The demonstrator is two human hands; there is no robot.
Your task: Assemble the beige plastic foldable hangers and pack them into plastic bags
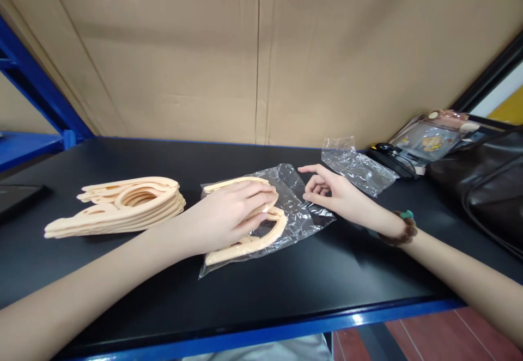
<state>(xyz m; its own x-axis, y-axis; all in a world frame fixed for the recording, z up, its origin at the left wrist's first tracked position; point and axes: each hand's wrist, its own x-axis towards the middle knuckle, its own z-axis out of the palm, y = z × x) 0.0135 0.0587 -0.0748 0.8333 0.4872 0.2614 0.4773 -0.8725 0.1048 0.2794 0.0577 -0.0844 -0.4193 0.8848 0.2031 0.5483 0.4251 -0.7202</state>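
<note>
Beige folding clothes hangers [245, 249] lie inside a clear plastic bag [294, 225] on the black table. My left hand [235, 211] rests over them from above, thumb and fingers bent around their middle, which it partly hides. To the right, at the bag's crumpled end, my right hand [327, 189] has its index finger stretched out, the other fingers curled and the thumb apart from the index; nothing shows in it. Whether it touches the plastic I cannot tell. A stack of several matching hangers [143, 208] sits left of my left hand, outside any bag.
Another clear plastic bag [359, 167] lies behind my right hand. Farther right are a dark device with a cable [390, 157], a printed clear package [429, 140] and a dark leather bag [482, 181]. Cardboard [183, 78] walls the back; a blue rim [253, 339] edges the table.
</note>
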